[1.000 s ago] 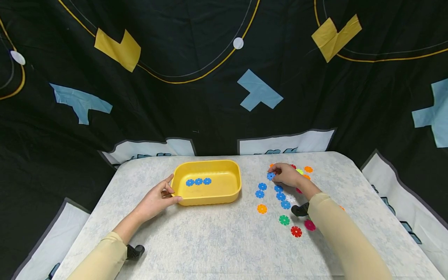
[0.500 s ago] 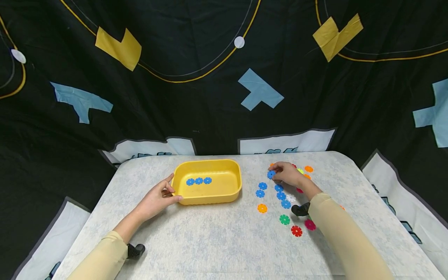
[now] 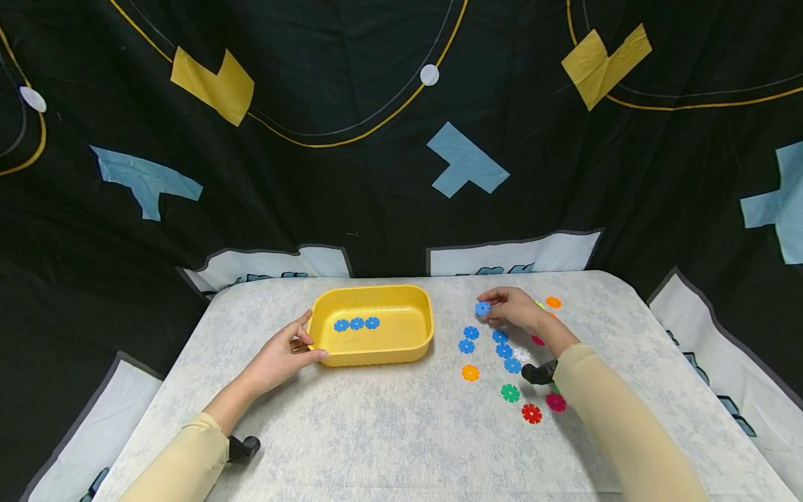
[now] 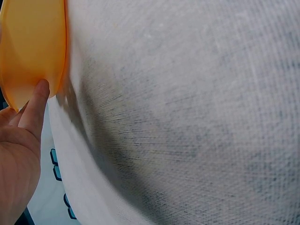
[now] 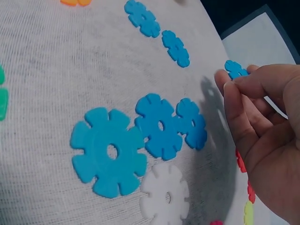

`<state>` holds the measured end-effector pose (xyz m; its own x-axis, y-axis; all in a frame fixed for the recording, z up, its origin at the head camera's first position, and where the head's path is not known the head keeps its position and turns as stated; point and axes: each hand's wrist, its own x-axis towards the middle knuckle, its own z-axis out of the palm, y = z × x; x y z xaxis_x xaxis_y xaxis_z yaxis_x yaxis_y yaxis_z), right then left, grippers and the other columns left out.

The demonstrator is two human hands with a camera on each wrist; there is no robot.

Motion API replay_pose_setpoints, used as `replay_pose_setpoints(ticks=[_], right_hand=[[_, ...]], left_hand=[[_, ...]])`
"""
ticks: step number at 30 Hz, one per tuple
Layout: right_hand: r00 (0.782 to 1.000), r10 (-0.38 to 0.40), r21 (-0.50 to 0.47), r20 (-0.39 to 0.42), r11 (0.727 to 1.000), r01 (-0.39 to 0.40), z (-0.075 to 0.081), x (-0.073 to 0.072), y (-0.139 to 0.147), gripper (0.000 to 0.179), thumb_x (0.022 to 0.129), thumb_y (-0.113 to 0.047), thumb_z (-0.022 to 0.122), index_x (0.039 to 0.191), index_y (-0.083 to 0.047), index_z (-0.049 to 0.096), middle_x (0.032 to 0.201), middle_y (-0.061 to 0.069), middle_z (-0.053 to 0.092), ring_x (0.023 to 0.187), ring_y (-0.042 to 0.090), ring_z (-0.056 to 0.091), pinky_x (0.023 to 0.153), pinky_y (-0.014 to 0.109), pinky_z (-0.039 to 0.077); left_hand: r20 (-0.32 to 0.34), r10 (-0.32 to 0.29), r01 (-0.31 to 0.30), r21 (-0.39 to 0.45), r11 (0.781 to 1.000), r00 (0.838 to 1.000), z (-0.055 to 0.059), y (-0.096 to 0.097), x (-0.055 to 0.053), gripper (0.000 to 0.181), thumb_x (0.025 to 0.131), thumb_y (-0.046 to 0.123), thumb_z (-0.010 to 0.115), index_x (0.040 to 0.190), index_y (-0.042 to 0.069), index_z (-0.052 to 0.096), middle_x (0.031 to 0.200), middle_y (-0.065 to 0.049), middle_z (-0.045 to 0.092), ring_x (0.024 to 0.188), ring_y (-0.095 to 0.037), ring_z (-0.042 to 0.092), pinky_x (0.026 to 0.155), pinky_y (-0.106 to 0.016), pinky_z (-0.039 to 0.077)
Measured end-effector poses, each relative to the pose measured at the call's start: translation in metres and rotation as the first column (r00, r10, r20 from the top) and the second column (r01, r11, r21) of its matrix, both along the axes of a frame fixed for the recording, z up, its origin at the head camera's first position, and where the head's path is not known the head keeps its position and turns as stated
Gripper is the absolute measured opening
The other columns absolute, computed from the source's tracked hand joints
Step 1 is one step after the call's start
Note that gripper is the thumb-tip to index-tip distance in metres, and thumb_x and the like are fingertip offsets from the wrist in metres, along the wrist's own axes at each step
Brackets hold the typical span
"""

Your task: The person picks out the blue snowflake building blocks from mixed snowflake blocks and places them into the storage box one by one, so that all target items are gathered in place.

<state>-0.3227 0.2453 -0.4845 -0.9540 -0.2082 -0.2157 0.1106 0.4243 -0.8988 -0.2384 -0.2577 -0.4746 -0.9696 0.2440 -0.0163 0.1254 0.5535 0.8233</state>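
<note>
At the left end of a yellow plastic basin (image 3: 370, 358), my left hand (image 3: 282, 359) grips its corner, the thumb on the near side and fingers on the end wall. Three blue snowflake discs (image 3: 356, 323) lie in a row inside. My right hand (image 3: 517, 310) pinches another blue snowflake disc (image 3: 482, 308) between thumb and fingers, lifted off the table, as the right wrist view also shows (image 5: 235, 69). Below that hand lie several loose blue discs (image 5: 158, 125) and a white disc (image 5: 166, 194). The left wrist view shows my thumb (image 4: 41, 101) against the basin.
Orange (image 3: 470, 373), green (image 3: 510, 393), red (image 3: 531, 413) and magenta (image 3: 555, 402) discs lie nearer me on the right of the cloth-covered table (image 3: 376, 425). More discs are partly hidden by the right hand and forearm. A black curtain (image 3: 351, 209) hangs behind the table.
My right hand has risen slightly and shifted a little left with the blue disc, away from the pile. The left hand and the basin have stayed in place.
</note>
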Motion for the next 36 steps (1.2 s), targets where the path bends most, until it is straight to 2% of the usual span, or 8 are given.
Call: replay_pose_setpoints(ticks=[7, 14, 22, 26, 30, 36], right_hand=[[1.000, 0.029, -0.013, -0.005, 0.999, -0.029, 0.010, -0.001, -0.001, 0.046, 0.092, -0.003, 0.070, 0.137, -0.003, 0.061, 0.128, 0.017, 0.058, 0.092, 0.026, 0.063, 0.085, 0.035, 0.057], [0.999, 0.044, -0.040, -0.001, 0.998, -0.044, 0.024, 0.000, -0.009, 0.048, 0.093, -0.005, 0.071, 0.140, -0.005, 0.060, 0.138, 0.015, 0.056, 0.105, 0.030, 0.062, 0.096, 0.042, 0.056], [0.996, 0.086, -0.089, 0.004, 0.992, -0.086, 0.037, 0.001, -0.024, 0.048, 0.095, -0.006, 0.070, 0.141, -0.004, 0.058, 0.138, 0.014, 0.056, 0.111, 0.030, 0.062, 0.104, 0.051, 0.050], [0.994, 0.111, -0.121, 0.009, 0.987, -0.109, 0.042, 0.001, -0.031, 0.049, 0.096, -0.006, 0.069, 0.143, -0.003, 0.056, 0.138, 0.016, 0.055, 0.117, 0.037, 0.063, 0.107, 0.055, 0.046], [0.992, 0.125, -0.146, 0.024, 0.982, -0.120, 0.045, -0.001, -0.039, 0.051, 0.095, -0.005, 0.070, 0.144, -0.003, 0.054, 0.138, 0.016, 0.056, 0.122, 0.042, 0.060, 0.109, 0.056, 0.043], [0.990, 0.136, -0.155, 0.042, 0.980, -0.128, 0.049, -0.004, -0.052, 0.051, 0.095, -0.005, 0.071, 0.143, -0.006, 0.056, 0.134, 0.014, 0.058, 0.123, 0.040, 0.061, 0.110, 0.057, 0.042]], left_hand=[[0.003, -0.001, 0.001, 0.000, 1.000, 1.000, 0.001, -0.001, 0.000, 0.051, 0.087, 0.041, 0.083, 0.102, 0.005, 0.050, 0.170, -0.010, 0.019, 0.133, -0.040, 0.053, 0.107, -0.044, 0.048], [0.000, -0.010, 0.010, 0.009, 1.000, 1.000, 0.001, -0.001, 0.000, 0.050, 0.088, 0.040, 0.083, 0.102, 0.005, 0.050, 0.170, -0.011, 0.018, 0.134, -0.042, 0.052, 0.108, -0.044, 0.046], [0.002, -0.011, 0.011, 0.019, 1.000, 1.000, -0.001, -0.002, 0.000, 0.051, 0.087, 0.040, 0.083, 0.102, 0.004, 0.050, 0.170, -0.011, 0.018, 0.136, -0.043, 0.049, 0.108, -0.044, 0.045], [0.004, -0.010, 0.010, 0.022, 1.000, 1.000, -0.001, -0.002, 0.000, 0.051, 0.087, 0.040, 0.083, 0.102, 0.004, 0.050, 0.170, -0.011, 0.018, 0.137, -0.044, 0.048, 0.109, -0.044, 0.045], [0.005, -0.008, 0.008, 0.022, 1.000, 1.000, -0.001, -0.002, 0.000, 0.052, 0.086, 0.041, 0.083, 0.101, 0.004, 0.050, 0.170, -0.011, 0.018, 0.136, -0.044, 0.048, 0.109, -0.045, 0.045], [0.004, -0.012, 0.011, 0.021, 1.000, 1.000, -0.001, -0.002, -0.001, 0.051, 0.087, 0.039, 0.083, 0.102, 0.004, 0.050, 0.170, -0.011, 0.018, 0.137, -0.044, 0.047, 0.109, -0.044, 0.045]])
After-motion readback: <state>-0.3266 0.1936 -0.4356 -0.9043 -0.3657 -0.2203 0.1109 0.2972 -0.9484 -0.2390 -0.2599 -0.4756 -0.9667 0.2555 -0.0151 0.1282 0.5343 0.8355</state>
